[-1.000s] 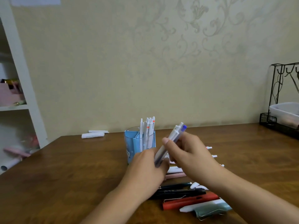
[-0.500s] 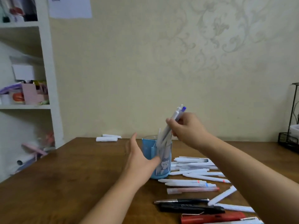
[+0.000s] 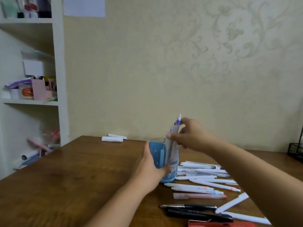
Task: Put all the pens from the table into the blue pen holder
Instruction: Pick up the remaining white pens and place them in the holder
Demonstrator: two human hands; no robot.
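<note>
The blue pen holder [image 3: 158, 154] stands near the middle of the wooden table [image 3: 73, 185]. My left hand [image 3: 150, 167] wraps around its left side and front. My right hand [image 3: 188, 134] is above the holder's right part, fingers pinched on a small bunch of white pens [image 3: 174, 133] whose lower ends are down inside the holder. Several white pens [image 3: 205, 177] lie in a loose pile to the right of the holder. Nearer me lie a pink pen [image 3: 200, 196], black pens [image 3: 196, 213] and a red pen [image 3: 221, 224].
Two white rolled objects [image 3: 113, 138] lie at the table's far edge by the wall. A white shelf unit [image 3: 59, 79] with clutter stands at the left. A black wire rack [image 3: 296, 149] sits at the far right edge.
My right hand has lowered the bunch of white pens into the holder. My left hand has closed around the holder's side. The view has shifted up and left.
</note>
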